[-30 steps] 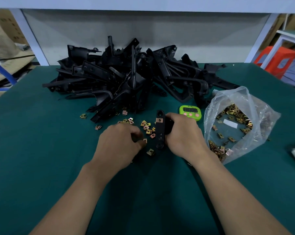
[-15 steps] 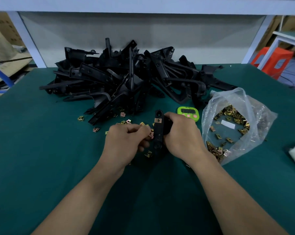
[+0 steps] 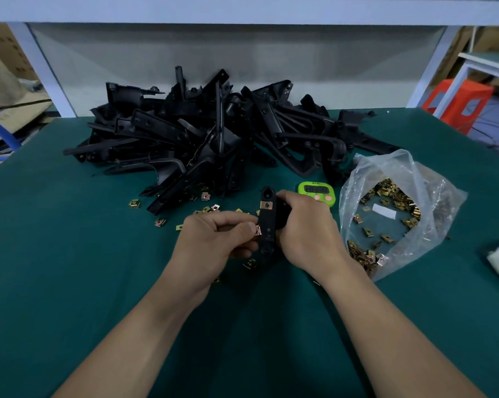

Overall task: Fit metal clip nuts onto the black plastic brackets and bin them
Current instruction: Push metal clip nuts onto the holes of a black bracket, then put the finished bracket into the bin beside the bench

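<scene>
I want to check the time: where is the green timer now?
In the head view, the green timer lies on the table right of centre, just behind the right hand, between the pile of black brackets and the plastic bag.

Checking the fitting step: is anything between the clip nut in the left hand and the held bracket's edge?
Nothing visible. The left hand pinches the clip nut right against the bracket, held by the right hand.

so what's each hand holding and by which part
The right hand grips the black bracket round its middle; the left hand pinches a clip nut at the bracket's left edge.
</scene>
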A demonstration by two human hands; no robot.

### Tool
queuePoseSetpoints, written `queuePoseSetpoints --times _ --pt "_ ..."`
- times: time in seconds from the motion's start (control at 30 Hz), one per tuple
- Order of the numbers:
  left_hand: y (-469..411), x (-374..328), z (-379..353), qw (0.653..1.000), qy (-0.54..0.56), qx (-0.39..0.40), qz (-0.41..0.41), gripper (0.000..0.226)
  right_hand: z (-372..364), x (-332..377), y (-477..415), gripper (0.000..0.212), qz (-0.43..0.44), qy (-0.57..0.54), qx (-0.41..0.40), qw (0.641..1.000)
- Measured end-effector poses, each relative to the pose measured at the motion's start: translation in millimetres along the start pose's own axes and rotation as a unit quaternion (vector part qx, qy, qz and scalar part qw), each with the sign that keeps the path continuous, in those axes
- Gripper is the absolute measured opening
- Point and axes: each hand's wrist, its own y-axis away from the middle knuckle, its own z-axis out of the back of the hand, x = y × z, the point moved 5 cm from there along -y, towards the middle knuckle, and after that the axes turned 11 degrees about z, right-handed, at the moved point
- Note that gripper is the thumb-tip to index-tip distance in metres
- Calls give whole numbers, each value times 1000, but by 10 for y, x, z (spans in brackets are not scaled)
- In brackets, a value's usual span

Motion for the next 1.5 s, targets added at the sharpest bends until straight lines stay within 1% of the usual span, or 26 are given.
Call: queuePoseSetpoints --times 0.1,0.23,0.4,0.5,0.57,0.63,0.73,0.83,0.9,0.97,1.07,1.13,1.17,1.23,1.3,1.33,1.4,1.43,1.5 --pt "-14 -34 23 999 -31 8 -19 25 -30 -8 -7 38 8 -16 13 1000" --pt "-25 -59 34 996 -76 30 -40 40 -74 1 -23 26 26 -45 32 998" --pt "-14 -37 21 995 -78 32 -51 42 -81 7 -10 29 31 -41 39 998" --pt "6 -35 -21 995 -75 21 -66 43 -75 22 -4 21 29 -36 35 998" --pt "28 -35 -55 992 -94 7 -78 45 -74 40 2 18 29 -26 33 999" --pt "42 -30 -77 989 -121 -12 -82 47 -76 44 5 21 25 -17 35 999" --pt "63 -32 -94 985 -147 -39 -83 42 -56 33 5 26 15 -12 26 999" --pt "92 -33 -129 985 -147 -41 -75 22 -5 17 -14 27 7 -26 -1 1000" --pt "134 -48 -148 975 -192 -57 -98 16 20 20 -7 26 1 -27 -16 1000" --pt "177 -70 -156 960 -233 -94 -122 20 24 47 19 25 2 -14 -22 1000" --pt "196 -78 -152 950 -242 -140 -139 27 12 96 15 21 13 -5 -17 1000" --pt "151 -86 -144 963 -207 -129 -116 17 35 149 -41 25 32 -29 5 999" --pt "119 -101 -133 977 -156 -117 -90 11 76 183 -65 31 42 -45 18 998" --pt "53 -152 -86 995 1 -94 -24 3 212 249 -79 49 46 -75 53 995" --pt "-1 -252 -97 987 134 -84 19 3 402 272 -20 64 27 -100 89 991" --pt "-26 -314 -131 980 175 -85 28 4 519 258 35 64 3 -130 95 987" --pt "-59 -445 -284 971 220 -83 34 9 785 189 179 53 -61 -240 68 966" --pt "-60 -506 -420 969 234 -73 38 12 928 157 267 46 -86 -296 41 951" --pt "-11 -624 -820 969 241 -29 51 16 1241 74 452 38 -117 -342 -32 932"
